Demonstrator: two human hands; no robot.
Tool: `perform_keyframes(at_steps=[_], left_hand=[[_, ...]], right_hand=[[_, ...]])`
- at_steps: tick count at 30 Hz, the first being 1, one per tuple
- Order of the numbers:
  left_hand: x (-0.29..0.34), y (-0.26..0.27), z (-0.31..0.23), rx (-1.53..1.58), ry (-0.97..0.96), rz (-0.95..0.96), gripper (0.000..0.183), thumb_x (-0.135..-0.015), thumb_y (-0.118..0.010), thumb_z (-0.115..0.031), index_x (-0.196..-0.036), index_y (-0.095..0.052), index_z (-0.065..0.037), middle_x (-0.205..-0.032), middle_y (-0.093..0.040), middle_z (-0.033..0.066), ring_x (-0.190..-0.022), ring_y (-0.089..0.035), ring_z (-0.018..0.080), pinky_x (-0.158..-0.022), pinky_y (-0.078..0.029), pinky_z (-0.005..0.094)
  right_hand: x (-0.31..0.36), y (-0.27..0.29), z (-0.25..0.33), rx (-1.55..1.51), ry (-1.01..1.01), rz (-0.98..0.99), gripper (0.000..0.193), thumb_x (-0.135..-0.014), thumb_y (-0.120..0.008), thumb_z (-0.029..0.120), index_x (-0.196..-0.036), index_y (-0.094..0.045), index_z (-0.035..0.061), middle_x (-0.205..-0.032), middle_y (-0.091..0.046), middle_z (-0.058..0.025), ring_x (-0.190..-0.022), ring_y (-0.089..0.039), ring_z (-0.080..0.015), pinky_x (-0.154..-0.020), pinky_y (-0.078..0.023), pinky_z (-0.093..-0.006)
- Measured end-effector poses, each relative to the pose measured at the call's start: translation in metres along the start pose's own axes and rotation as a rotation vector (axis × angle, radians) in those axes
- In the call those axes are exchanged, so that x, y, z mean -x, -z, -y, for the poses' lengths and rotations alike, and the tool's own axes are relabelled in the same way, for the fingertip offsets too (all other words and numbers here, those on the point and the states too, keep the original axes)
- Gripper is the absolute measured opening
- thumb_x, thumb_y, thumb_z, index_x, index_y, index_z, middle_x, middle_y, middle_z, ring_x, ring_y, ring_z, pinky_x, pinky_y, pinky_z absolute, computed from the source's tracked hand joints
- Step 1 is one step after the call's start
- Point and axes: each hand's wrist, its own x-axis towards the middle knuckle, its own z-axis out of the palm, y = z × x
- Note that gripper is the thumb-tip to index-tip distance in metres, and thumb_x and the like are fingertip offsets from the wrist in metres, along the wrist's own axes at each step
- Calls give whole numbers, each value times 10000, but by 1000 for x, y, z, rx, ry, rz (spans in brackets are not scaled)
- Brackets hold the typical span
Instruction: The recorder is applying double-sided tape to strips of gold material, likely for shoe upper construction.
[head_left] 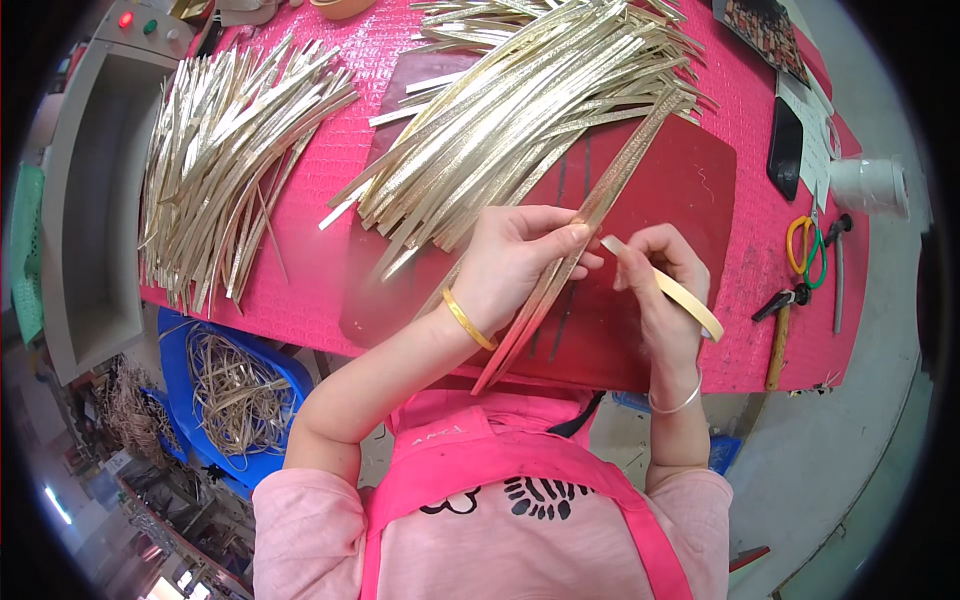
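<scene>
My left hand (535,250) is closed on a few narrow gold strips (625,160), pinching them between thumb and fingers. The strips run slantwise from the far pile down toward my apron, and their near ends look reddish. My right hand (660,275) grips a narrow roll of cream tape (692,305). A short free end of that tape sticks out from its thumb and fingers, close to the held strips but seemingly apart from them. Beneath both hands lies a dark red mat (640,340). Beyond them a big heap of gold strips (500,140) covers the mat's far part.
Another heap of gold strips (230,170) lies at the left, beside a grey metal box (95,220). Scissors with yellow and green handles (808,250), a hammer (780,340), a white spool (870,187) and a black phone-like object (785,150) lie right. A blue basin (175,345) stands below the table.
</scene>
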Motion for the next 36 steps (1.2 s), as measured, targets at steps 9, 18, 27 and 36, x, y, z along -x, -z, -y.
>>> perform_keyframes(at_steps=[9, 18, 27, 36], left_hand=[[7, -7, 1, -32, -93, -13, 218, -791, -527, -94, -936, -550, 67, -800, -595, 110, -687, -587, 142, -616, -484, 214], [12, -7, 5, 45, -184, -2, 198, -804, -518, -99, -931, -558, 47, -755, -573, 81, -624, -569, 121, -570, -472, 214], [6, 1, 5, 679, 29, 454, 303, -797, -506, -64, -1093, -456, -20, -716, -535, 85, -467, -495, 125, -399, -409, 181], [24, 6, -11, -87, -248, 82, 196, -769, -557, -64, -939, -548, 33, -857, -577, 77, -693, -542, 90, -618, -446, 193]], right_hand=[[-13, -9, -9, 102, 79, 14, 135, -778, -562, 115, -721, -506, 6, -576, -494, 14, -528, -433, -14, -439, -341, -158], [-10, -11, -2, 302, 86, -1, 164, -750, -585, 128, -704, -483, 8, -575, -481, -5, -526, -442, -63, -480, -371, -201], [-3, -22, -13, -241, 153, 27, 132, -737, -590, 97, -822, -539, 10, -748, -524, -27, -723, -471, -101, -682, -366, -220], [8, -35, 5, -288, 120, -83, 160, -753, -582, 87, -848, -462, 42, -801, -462, -20, -670, -433, -62, -582, -364, -184]])
